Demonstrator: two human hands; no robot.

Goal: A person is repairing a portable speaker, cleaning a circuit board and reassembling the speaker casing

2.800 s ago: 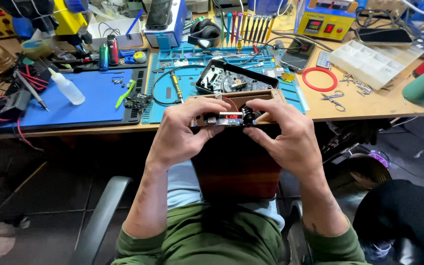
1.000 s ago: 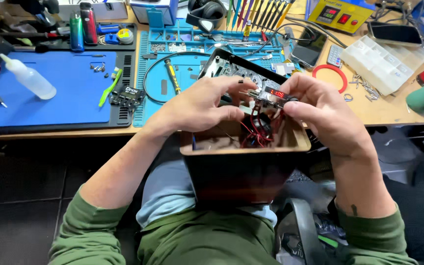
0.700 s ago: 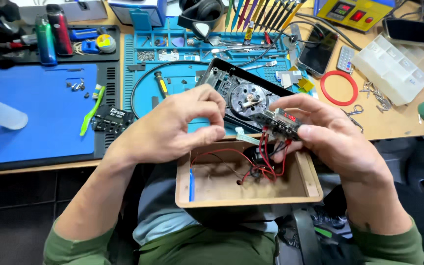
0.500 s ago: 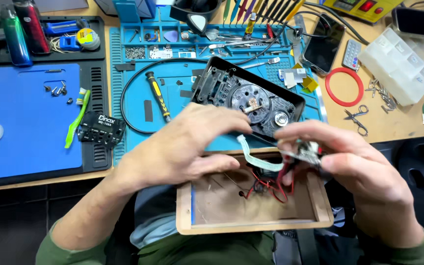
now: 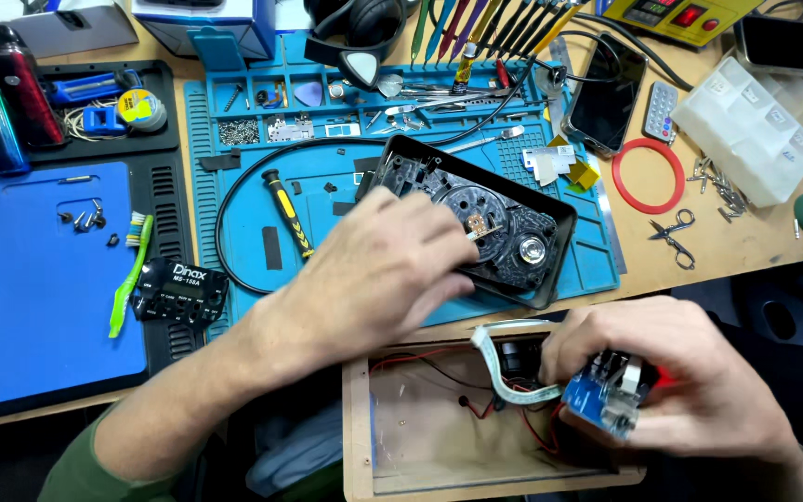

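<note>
bottles (image 5: 2,107): far left on the table, two upright, one green-blue, one dark red
solder reel (image 5: 141,110): round yellow face, on the black tray beside a blue clip
green brush (image 5: 130,270): lies on the edge of the dark blue mat, screws loose just above it (easy to knock off)
black panel (image 5: 178,293): small, white lettering on it, beside the brush
left hand (image 5: 378,274): fingers bunched and pointing down onto the black housing (image 5: 550,209), pinching something pale at the tips; what it is, cannot tell
wooden box (image 5: 357,418): at the table's near edge, open top, red wires (image 5: 439,358) inside
risk: the red wires and the white ribbon (image 5: 499,372) run taut-looking from box to board; a pull by either hand could tear a joint
right hand (image 5: 699,390): fingers clenched round a small blue circuit board (image 5: 597,400), held over the box's right end
risk: box overhangs the lap, could tip
yellow labels (image 5: 573,167): small squares beside white slips, right end of the teal mat
red ring (image 5: 648,177): flat on the table
clear organiser (image 5: 745,121): white compartments, far right
</note>
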